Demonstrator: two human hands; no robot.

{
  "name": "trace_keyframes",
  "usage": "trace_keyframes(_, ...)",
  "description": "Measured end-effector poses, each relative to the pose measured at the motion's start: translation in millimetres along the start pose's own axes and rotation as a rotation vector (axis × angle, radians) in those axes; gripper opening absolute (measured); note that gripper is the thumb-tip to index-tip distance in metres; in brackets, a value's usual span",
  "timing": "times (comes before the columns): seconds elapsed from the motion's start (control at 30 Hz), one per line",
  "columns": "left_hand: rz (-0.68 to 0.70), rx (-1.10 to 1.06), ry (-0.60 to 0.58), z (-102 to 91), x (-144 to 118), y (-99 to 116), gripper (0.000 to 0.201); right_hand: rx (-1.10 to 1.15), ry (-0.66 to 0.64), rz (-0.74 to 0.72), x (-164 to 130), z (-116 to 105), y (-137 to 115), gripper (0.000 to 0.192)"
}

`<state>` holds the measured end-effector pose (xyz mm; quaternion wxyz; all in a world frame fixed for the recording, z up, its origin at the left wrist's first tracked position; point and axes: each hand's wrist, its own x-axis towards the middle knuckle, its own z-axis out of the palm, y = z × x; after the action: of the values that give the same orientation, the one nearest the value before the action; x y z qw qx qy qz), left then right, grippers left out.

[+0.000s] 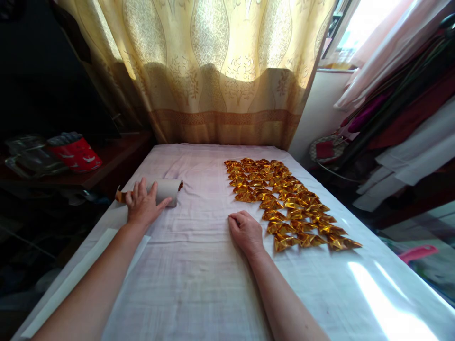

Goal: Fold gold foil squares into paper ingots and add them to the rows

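Observation:
On the left of the covered table lies a grey cardboard tube [167,190] on its side, with gold foil paper [122,195] showing at its ends. My left hand [144,201] rests over the tube, fingers spread and stretched out. Closed into a loose fist, my right hand [248,232] lies on the cloth near the middle, and nothing shows in its fingers. Just beyond it and to its right, several folded gold foil pieces [284,201] stand in close rows. Under my left forearm is a white sheet [110,235], partly hidden.
The table has a pale cloth [192,284] over it. A yellow curtain [213,94] hangs behind. On a dark cabinet at left stand a red container [78,155] and a glass jug [33,156]. Clothes [408,142] hang at right, above a pink object [417,253].

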<state>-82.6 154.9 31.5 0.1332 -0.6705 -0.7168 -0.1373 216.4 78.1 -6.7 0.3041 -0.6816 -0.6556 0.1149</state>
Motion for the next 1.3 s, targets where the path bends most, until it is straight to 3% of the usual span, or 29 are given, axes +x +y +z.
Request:
trace_keyframes(0.23,0.094,0.078,0.041,3.6,-5.4,-4.4,0.059,0.026,0.005,0.001,0.3,-0.5,0.7,0.02)
trace_keyframes(0.4,0.166,0.005,0.105,3.3,-8.9,-3.0,0.042,0.05,0.015,-0.001,0.3,0.5,1.9,0.019)
trace_keyframes(0.57,0.289,-0.073,0.086,-11.0,-26.4,13.9,0.036,0.099,0.063,-0.019,0.8,6.0,6.5,0.02)
trace_keyframes(0.67,0.334,-0.107,-0.003,-28.6,-45.7,37.0,0.034,0.201,0.128,-0.02,1.8,10.0,10.3,0.023)
trace_keyframes(0.77,0.356,-0.159,-0.175,-42.9,-64.5,61.6,0.036,0.367,0.187,0.031,-0.9,10.8,14.0,0.03)
trace_keyframes(0.9,0.366,-0.217,-0.402,-46.4,-81.6,83.2,0.047,0.488,0.141,0.061,-18.0,4.9,19.3,0.039)
trace_keyframes(1.0,0.378,-0.27,-0.448,-41.6,-89.5,88.7,0.055,0.464,0.072,0.002,-37.4,-1.0,23.2,0.039)
trace_keyframes(1.1,0.412,-0.277,-0.455,-37.6,-95.2,89.1,0.048,0.382,0.05,-0.115,-52.6,-5.0,25.5,0.041)
trace_keyframes(1.3,0.462,-0.222,-0.329,-32.4,-101.2,90.6,0.035,0.233,-0.006,-0.349,-61.6,-10.6,21.8,0.052)
